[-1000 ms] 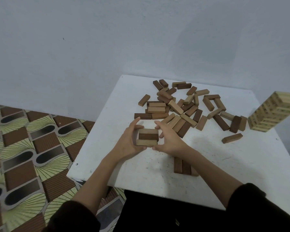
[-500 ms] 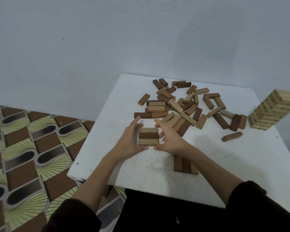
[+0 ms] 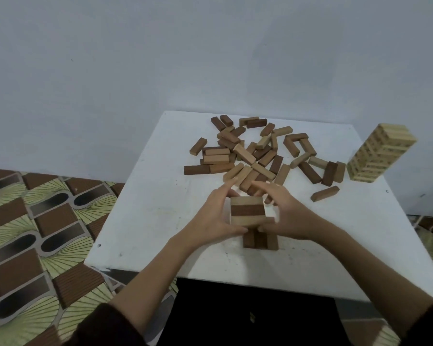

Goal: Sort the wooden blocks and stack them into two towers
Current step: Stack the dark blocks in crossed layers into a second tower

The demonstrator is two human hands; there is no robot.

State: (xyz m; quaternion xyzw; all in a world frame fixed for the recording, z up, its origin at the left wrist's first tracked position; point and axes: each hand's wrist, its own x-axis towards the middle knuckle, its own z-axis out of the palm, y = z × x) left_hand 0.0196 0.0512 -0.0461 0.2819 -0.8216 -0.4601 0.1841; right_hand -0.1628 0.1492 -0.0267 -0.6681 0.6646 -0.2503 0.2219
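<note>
We see the left hand (image 3: 210, 219) and right hand (image 3: 289, 216) gripping a three-block layer (image 3: 247, 211) between them, evidently to keep it square, directly over the dark base layer (image 3: 260, 242) on the table (image 3: 148, 221).

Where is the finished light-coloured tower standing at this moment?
In the head view, the light tower stands near the far right corner of the white table, just to the right of the loose block pile.
</note>
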